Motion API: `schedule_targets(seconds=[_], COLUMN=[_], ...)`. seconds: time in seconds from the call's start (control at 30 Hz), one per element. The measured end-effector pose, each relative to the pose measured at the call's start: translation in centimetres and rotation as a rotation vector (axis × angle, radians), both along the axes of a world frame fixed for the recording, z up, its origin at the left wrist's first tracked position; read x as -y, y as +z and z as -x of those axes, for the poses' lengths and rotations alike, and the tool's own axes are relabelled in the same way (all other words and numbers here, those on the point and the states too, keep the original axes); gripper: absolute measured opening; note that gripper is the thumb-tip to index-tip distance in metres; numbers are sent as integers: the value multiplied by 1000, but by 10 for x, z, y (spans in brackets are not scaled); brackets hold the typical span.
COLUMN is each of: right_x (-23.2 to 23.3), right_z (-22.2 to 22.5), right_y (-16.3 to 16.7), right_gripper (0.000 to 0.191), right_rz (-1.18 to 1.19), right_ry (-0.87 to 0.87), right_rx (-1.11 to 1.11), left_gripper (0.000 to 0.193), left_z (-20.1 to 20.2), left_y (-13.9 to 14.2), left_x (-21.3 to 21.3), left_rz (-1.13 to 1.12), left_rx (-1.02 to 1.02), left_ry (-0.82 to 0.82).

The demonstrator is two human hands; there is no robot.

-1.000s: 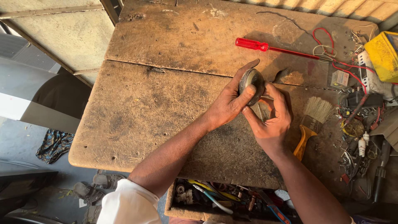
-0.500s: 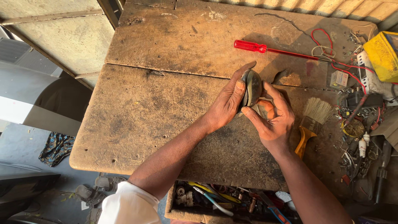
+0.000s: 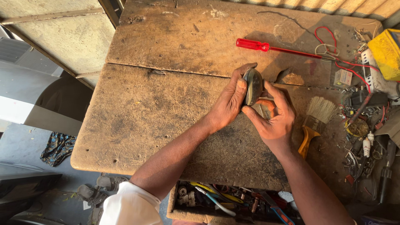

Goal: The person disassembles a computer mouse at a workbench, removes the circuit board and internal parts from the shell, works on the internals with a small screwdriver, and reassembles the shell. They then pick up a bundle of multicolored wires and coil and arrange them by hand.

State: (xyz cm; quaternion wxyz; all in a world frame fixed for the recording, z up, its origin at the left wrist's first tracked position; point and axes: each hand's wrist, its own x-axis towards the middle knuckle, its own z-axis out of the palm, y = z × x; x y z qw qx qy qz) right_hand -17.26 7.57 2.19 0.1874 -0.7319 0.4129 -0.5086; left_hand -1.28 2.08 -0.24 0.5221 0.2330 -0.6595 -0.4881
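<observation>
- Rough wooden worktop (image 3: 158,108), two scarred planks, with a concrete floor and a crumpled cloth (image 3: 57,148) below its left edge.
- Both hands meet near the middle of the worktop, a little toward its right side, around a dark, rounded, dome-like part (image 3: 253,85).
- Left hand (image 3: 228,104) cups the part from the left, fingers closed on it, thumb over its top edge.
- Right hand (image 3: 276,118) closes from the right; its index finger presses the part's lower rim, and an orange-brown piece (image 3: 266,109) sits in its palm. Whether that piece is joined to the part I cannot tell.
- Against a second ago, the part has turned more edge-on and upright, and the right index finger has moved from its side down to its rim. My guess is that the grip is being reset to work along the edge.
- Red screwdriver (image 3: 266,46) lies toward the far edge, well apart from the hands.
- Brush (image 3: 314,123) with an orange handle lies just beside the right wrist; it is the nearest thing a moving elbow could knock.
- Red wires (image 3: 333,46), small electrical bits and a yellow box (image 3: 385,48) crowd the right edge and far right corner.
- Open drawer (image 3: 225,200) of tools hangs under the near edge, between the forearms.
</observation>
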Motion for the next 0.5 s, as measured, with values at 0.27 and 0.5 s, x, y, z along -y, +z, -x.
schedule_targets(seconds=[0.27, 0.5], right_x=[-7, -1], right_z=[-4, 7], right_y=[5, -10], right_gripper=[82, 63], right_rz=[151, 58], right_ry=[-210, -69], right_rx=[-305, -104], left_gripper=[82, 90], left_z=[0, 1], left_y=[-3, -13], left_x=[3, 17], left_rz=[-158, -403], left_rx=[-71, -198], left_ry=[-99, -93])
